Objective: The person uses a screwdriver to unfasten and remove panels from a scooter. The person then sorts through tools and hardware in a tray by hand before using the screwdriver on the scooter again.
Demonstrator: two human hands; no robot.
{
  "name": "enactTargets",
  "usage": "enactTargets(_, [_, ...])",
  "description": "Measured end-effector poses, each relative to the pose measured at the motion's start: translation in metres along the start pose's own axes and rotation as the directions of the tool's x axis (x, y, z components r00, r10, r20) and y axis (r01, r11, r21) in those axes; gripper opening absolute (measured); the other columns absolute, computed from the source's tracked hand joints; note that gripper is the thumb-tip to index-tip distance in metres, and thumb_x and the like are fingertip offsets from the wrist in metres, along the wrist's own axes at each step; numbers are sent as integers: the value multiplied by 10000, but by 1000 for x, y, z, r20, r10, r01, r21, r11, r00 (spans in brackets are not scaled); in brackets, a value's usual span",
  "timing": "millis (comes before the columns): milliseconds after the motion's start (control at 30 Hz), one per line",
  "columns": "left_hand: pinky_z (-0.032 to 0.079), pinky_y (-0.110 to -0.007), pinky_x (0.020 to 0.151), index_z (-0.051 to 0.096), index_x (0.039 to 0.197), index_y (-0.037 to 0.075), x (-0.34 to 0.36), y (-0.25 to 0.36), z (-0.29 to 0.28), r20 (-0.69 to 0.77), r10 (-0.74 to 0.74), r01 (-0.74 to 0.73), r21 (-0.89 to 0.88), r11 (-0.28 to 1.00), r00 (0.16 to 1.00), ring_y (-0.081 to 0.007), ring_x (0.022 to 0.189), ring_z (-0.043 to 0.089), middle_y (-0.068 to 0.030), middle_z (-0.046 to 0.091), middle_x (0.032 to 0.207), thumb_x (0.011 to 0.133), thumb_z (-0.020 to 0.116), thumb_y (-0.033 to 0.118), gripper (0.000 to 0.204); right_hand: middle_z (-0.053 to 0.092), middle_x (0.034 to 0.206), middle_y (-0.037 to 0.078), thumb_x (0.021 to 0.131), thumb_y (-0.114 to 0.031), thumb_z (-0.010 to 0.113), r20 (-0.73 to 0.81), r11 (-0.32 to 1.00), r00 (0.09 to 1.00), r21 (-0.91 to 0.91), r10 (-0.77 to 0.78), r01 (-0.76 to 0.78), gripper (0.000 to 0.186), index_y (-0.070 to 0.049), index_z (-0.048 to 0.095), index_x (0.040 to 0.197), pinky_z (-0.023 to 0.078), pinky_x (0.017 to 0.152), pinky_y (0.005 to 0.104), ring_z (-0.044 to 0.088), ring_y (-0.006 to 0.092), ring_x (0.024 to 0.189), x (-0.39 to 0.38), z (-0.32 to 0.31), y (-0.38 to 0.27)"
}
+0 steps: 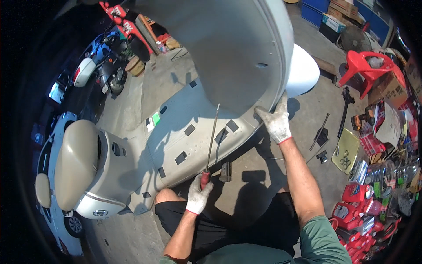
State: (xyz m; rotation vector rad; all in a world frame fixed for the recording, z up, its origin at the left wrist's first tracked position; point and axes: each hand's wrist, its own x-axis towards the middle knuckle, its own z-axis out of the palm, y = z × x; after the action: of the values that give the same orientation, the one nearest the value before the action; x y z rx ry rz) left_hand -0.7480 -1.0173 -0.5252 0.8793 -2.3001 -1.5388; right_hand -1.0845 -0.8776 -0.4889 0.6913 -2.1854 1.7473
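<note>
My left hand [198,197], in a white glove, is closed on the red handle of a long screwdriver [205,178], whose metal shaft points up over the beige scooter footboard [176,136]. My gloved right hand [274,121] is closed on the lower right edge of the large grey curved front panel [237,48], where it joins the footboard. Dark rectangular pieces [190,130] dot the footboard. The beige seat [77,163] sits at the left. The screwdriver's tip is near the panel's lower inner face; I cannot tell if it touches.
Tools and a cordless drill [361,119] lie at the right near a yellow tray [344,152], a red plastic chair [357,66] and red jugs [351,213]. A white car [55,220] and parked scooters [110,75] are at the left. My knees and dark shorts are below.
</note>
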Motion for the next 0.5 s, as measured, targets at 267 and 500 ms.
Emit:
enactTargets(267, [501, -490, 843, 615, 1138, 4, 14, -11, -71, -6, 92, -84, 354, 931, 996, -454, 946, 624, -244, 647, 992, 869, 692, 210, 347, 680, 1056, 143, 804, -54, 758, 122, 989, 986, 89, 110, -121, 591, 15, 442, 1299, 594, 742, 318, 693, 196, 870, 1, -10, -22])
enactTargets(500, [515, -484, 835, 612, 1204, 39, 23, 18, -114, 114, 302, -323, 354, 878, 946, -441, 963, 642, -220, 656, 1050, 856, 675, 98, 358, 664, 1055, 101, 869, -64, 711, 173, 983, 983, 162, 58, -87, 472, 10, 482, 1274, 548, 830, 318, 656, 177, 906, 0, -7, -4])
